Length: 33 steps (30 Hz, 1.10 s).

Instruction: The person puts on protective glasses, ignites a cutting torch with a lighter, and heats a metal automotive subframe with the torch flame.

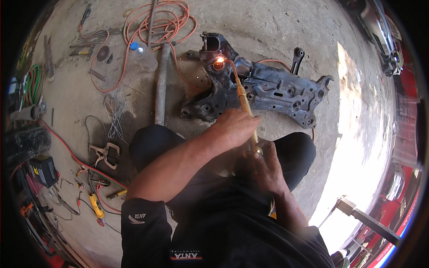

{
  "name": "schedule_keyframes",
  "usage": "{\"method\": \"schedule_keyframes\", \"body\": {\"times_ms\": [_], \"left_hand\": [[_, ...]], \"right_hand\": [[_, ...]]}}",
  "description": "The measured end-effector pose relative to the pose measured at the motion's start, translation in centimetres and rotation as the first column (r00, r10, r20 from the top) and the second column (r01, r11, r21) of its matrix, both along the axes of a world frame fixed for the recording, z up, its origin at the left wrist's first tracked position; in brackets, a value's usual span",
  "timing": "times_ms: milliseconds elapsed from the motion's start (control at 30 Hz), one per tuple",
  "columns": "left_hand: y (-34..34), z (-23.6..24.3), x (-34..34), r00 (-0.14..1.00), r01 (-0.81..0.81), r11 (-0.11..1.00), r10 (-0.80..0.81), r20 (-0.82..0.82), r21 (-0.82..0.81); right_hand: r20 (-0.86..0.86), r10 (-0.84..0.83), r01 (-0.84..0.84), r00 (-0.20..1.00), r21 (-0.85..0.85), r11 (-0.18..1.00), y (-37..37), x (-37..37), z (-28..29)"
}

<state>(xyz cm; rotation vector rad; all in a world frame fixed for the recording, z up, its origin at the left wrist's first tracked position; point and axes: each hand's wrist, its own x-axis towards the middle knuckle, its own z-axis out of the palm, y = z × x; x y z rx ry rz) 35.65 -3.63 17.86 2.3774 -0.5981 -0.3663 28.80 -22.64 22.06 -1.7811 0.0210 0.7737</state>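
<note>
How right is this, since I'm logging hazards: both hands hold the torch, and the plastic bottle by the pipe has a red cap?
Only the colour is wrong: in the head view, the bottle by the pipe has a blue cap.

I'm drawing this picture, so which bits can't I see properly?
All in the head view:
Bumpy, dark metal frame: bright orange glare hides one spot.
Long, thin, brass-coloured torch: left hand and right hand cover parts of its handle.
Thick, black cylinder: left end lost in the dark round rim.
</note>
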Motion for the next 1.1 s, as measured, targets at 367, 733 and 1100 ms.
{"method": "schedule_keyframes", "body": {"times_ms": [367, 733, 1100], "left_hand": [[0.00, -0.49, -0.24, 1.000, -0.007, 0.999, 0.006, 0.029, 0.031], [0.04, -0.64, -0.36, 1.000, 0.008, 0.999, -0.010, 0.026, 0.048], [0.06, -0.65, -0.42, 0.999, 0.002, 0.999, -0.004, 0.037, 0.044]], "right_hand": [[0.084, 0.026, -0.024, 0.996, -0.021, 0.999, 0.49, -0.37, -0.45], [0.173, 0.091, -0.073, 0.981, -0.104, 0.992, 0.81, -0.50, -0.44], [0.122, 0.043, -0.037, 0.992, -0.048, 0.998, 0.82, -0.68, -0.32]]}}
